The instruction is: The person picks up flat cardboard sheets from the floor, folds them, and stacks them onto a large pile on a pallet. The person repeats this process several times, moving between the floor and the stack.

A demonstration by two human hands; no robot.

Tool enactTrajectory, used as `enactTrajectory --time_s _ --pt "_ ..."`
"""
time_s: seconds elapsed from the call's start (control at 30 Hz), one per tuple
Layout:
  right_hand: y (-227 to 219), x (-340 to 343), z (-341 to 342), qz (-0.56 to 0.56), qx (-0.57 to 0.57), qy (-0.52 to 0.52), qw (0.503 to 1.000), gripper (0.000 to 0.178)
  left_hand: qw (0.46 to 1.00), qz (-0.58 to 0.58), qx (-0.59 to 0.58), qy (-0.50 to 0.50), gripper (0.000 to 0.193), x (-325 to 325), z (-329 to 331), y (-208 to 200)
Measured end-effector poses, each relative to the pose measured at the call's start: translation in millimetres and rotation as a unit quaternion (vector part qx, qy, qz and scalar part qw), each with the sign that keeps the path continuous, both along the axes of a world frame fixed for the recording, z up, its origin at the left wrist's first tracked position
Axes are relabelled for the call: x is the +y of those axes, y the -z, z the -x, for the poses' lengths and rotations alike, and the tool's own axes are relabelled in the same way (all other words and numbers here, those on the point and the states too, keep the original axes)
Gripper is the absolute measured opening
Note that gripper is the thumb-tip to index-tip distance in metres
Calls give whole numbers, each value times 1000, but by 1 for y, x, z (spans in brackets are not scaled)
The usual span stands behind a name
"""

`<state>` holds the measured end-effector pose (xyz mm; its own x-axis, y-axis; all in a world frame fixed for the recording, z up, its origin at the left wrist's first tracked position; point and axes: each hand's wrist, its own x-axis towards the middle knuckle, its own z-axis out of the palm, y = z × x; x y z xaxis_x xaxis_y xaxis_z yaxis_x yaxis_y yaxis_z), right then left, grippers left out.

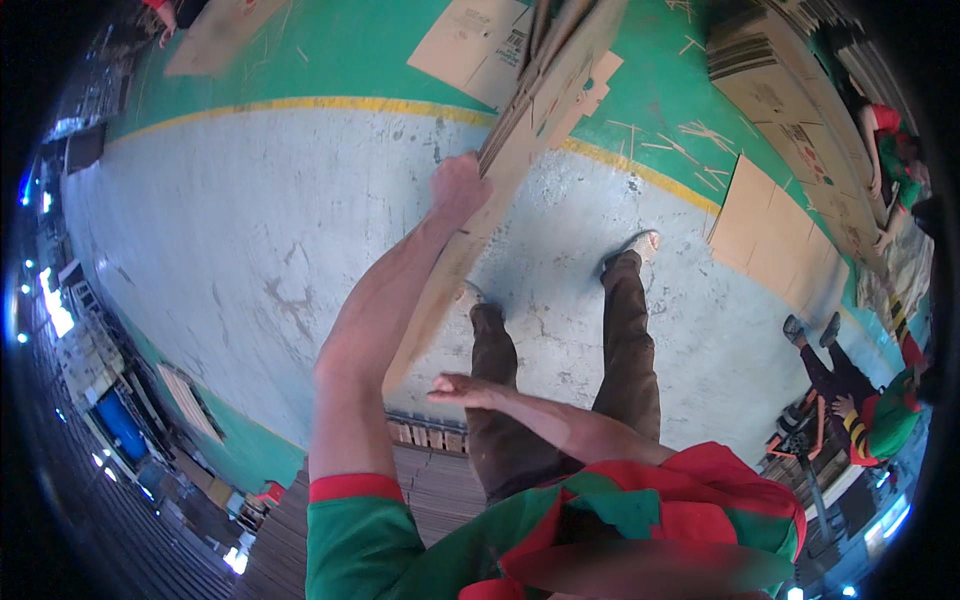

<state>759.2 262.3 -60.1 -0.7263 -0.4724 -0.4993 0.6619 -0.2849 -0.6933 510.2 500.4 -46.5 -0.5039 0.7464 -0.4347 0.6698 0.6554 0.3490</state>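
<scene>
My left hand (458,188) is raised at arm's length and grips the edge of a tall stack of flat brown cardboard sheets (520,130). The stack stands tilted and runs from the top of the view down to my waist. My right hand (468,390) reaches across my body, its fingers stretched out flat at the stack's lower end. I cannot tell whether it touches the sheets. My legs in brown trousers stand on the grey concrete floor (260,230) behind the stack.
A wooden pallet (430,437) loaded with flat sheets lies just below my hands. More cardboard lies on the green floor beyond a yellow line (300,103) and at the right (770,235). A person in red and green sits at the right (870,415); others work further back.
</scene>
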Motion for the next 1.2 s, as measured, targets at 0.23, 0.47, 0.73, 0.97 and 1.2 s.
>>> enactTrajectory --time_s 0.23,0.47,0.73,0.97,1.2 --pt "49 194 -19 -607 17 279 744 112 998 20 -35 54 17 -223 25 17" --pt "84 375 -9 -806 173 -123 553 90 982 180 24 -58 37 -386 14 109" --pt "144 396 14 -766 192 -204 579 38 991 92 37 -92 46 -378 -11 149" --pt "122 383 -35 -729 184 -155 641 50 1000 18 -16 -5 43 -290 -23 141" --pt "123 445 -98 -813 83 67 573 63 990 128 -52 -7 30 -253 -30 153"
